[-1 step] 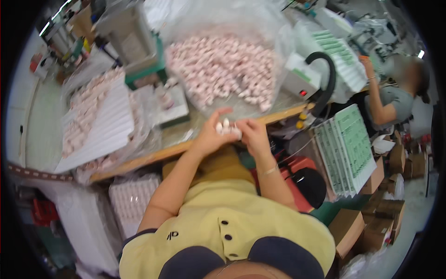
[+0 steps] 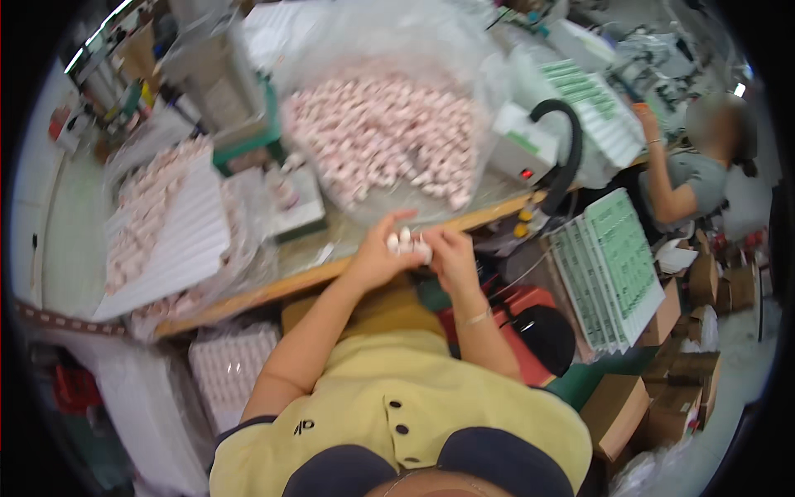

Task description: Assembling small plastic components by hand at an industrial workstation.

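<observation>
My left hand (image 2: 379,255) and my right hand (image 2: 452,258) meet just in front of the bench edge. Between them is a small cluster of whitish-pink pieces (image 2: 409,246) with rounded white tops; what exactly they are is too small to tell. The left fingers curl under and around the cluster, its index finger stretched out past it. My right thumb and fingers pinch the cluster's right side. Beyond the hands, a large heap of similar small pale pink pieces (image 2: 385,132) lies in an opened clear plastic bag (image 2: 331,41).
At left, pink pieces lie around a white ridged sheet (image 2: 186,232). A grey bin (image 2: 211,79) stands behind a small white box (image 2: 298,203). To the right are a white device (image 2: 523,145) with a black hose (image 2: 571,137), stacked green-white panels (image 2: 617,269), cardboard boxes (image 2: 613,410) and a seated co-worker (image 2: 691,178).
The bench and everything on it sit slightly further left in the picture. My hands keep nearly the same pose, and a little more of the whitish-pink cluster shows between them.
</observation>
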